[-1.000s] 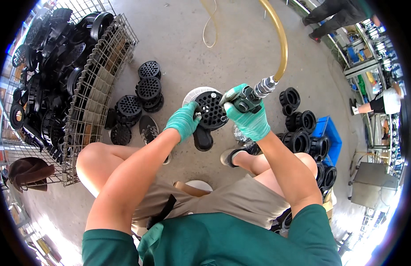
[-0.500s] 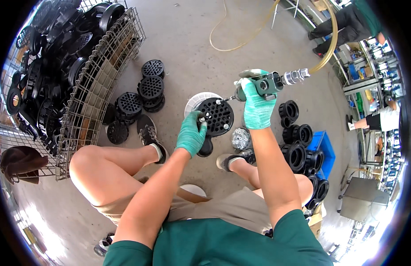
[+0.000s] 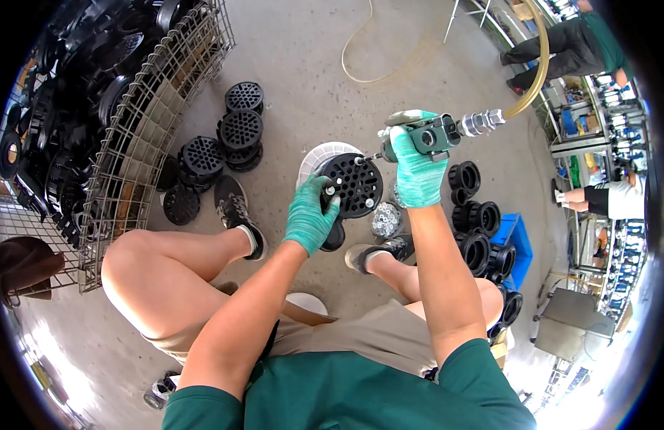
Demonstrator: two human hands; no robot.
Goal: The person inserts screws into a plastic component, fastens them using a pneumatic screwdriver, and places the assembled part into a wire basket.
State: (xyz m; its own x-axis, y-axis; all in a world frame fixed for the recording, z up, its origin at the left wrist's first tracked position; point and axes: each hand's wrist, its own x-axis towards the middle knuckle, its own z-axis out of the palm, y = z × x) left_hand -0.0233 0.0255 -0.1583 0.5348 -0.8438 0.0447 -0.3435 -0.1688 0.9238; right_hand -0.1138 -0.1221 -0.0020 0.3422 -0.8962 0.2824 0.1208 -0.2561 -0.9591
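Note:
Green-gloved, my left hand [image 3: 310, 216] grips the left edge of a round black perforated plate [image 3: 355, 195], its fingers curled near a pale screw. Several screws stand around the plate's rim. Part of a black piece [image 3: 334, 236] shows below the plate. My right hand [image 3: 420, 175], gloved too, is wrapped around a green air-powered screwdriver [image 3: 436, 137]. The bit of the tool points left and meets a screw [image 3: 360, 161] at the plate's upper edge. Under the plate a white round tub [image 3: 314, 161] partly shows.
A container of small light screws [image 3: 386, 221] stands by my right shoe. Stacked black grates [image 3: 241, 129] lie left, beside a wire cage [image 3: 142, 125] full of black parts. Black rings [image 3: 476, 252] and a blue crate [image 3: 517, 247] are right. A yellowish hose [image 3: 540, 68] trails from the tool.
The plate and my left hand have shifted slightly right in the picture, while the tool stays almost in place. Its bit remains at the screw on the upper edge.

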